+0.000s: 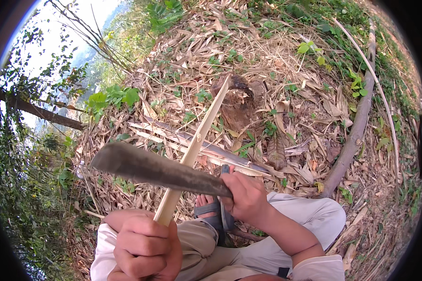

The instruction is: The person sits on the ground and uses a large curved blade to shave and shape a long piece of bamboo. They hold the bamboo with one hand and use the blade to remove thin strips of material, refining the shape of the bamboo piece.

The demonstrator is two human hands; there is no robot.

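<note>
My left hand (144, 244) is closed in a fist round the lower end of a pale split strip of bamboo (202, 129), which slants up and away to a narrow tip near a stump. My right hand (246, 193) grips the handle of a machete (157, 169). Its broad dark blade points left and crosses in front of the strip, a little above my left fist. Whether the blade touches the strip I cannot tell. The handle is mostly hidden by my fingers.
A cut brown stump (239, 105) stands ahead. Split lengths of bamboo (229, 159) lie on dry leaves behind the machete. At the right lies a long grey branch (361, 117). My sandalled foot (208, 208) is between my hands. Green bushes (37, 196) line the left.
</note>
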